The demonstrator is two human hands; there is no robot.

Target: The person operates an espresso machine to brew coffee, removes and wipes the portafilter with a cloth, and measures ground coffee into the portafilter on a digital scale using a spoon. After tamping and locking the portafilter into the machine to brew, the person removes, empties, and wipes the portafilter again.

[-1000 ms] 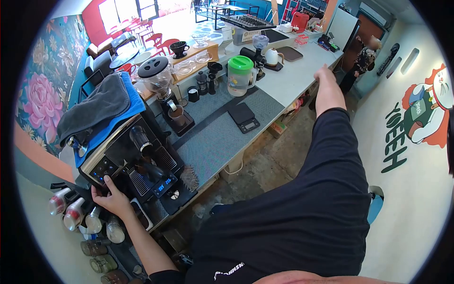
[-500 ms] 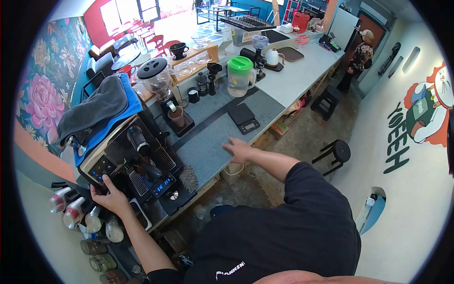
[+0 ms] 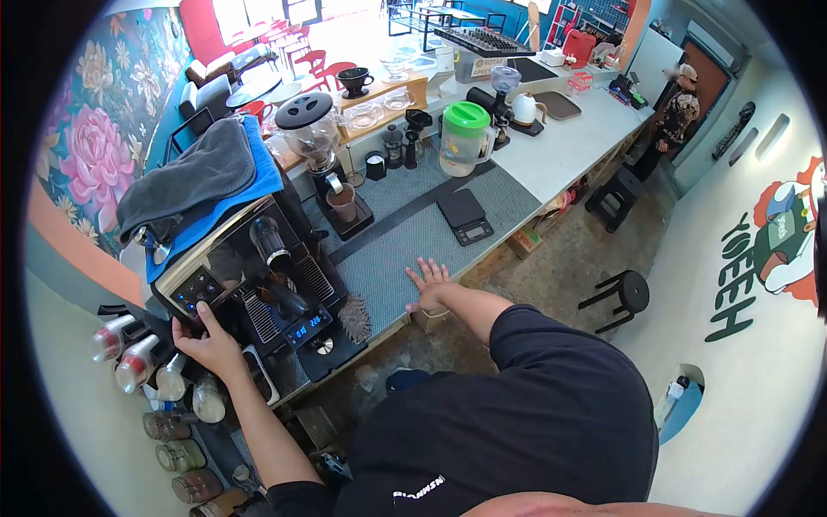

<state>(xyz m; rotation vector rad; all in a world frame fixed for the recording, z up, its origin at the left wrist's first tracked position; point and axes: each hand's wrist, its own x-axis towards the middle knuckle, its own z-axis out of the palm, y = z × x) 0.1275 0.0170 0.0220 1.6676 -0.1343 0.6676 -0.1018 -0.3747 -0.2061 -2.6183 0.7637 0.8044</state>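
Note:
My left hand (image 3: 211, 346) is at the espresso machine (image 3: 280, 258), its thumb touching the lower part of the lit button panel (image 3: 198, 291). Its other fingers rest at the machine's left edge, partly hidden. A portafilter (image 3: 284, 297) is at the machine's front. Under it sits a small scale (image 3: 310, 329) with a lit blue display. Over on the grey mat (image 3: 388, 267), my right hand (image 3: 431, 289) lies palm down, fingers spread, holding nothing. Beyond it is a black flat scale (image 3: 465, 217). A grey brush-like thing (image 3: 354, 319) lies right of the drip tray.
Behind the mat stand a coffee grinder (image 3: 310, 138) with a cup of brown grounds (image 3: 342, 203), a green-lidded pitcher (image 3: 465, 142) and a white kettle (image 3: 525, 109). Several jars (image 3: 179, 457) line the lower left. A person (image 3: 678, 112) stands at the far right, beyond black stools (image 3: 633, 291).
My right hand has come down onto the mat, fingers spreading. My left hand stays at the button panel. The view has shifted slightly, and the person at the back has turned a little.

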